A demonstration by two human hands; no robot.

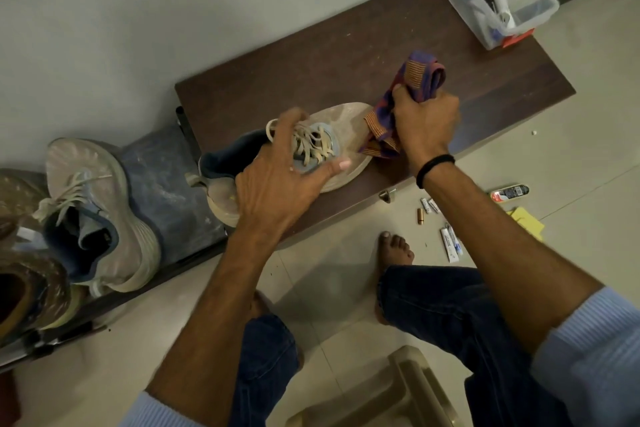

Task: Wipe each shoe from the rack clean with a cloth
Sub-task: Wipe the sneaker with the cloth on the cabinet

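The shoe [346, 121] lies on the rack's dark wooden top [311, 59], its heel out past the left end. The left hand [287, 180] clasps it over the laces, fingers spread and blurred, so the grip may be loose. The right hand [426, 125] bunches the cloth [419, 73] in curled fingers at the toe. A hard wipe could shove the shoe off that end. The top looks dusty and stands against a pale wall, with a plastic box [498, 3] at its far end.

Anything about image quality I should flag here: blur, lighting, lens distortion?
Head view: dim indoor light, darkest at the lower left around the brown shoe; the left hand on the sneaker shows motion blur at its fingertips, the right hand and cloth are sharper; wide-angle lens tilts and stretches the rack top.
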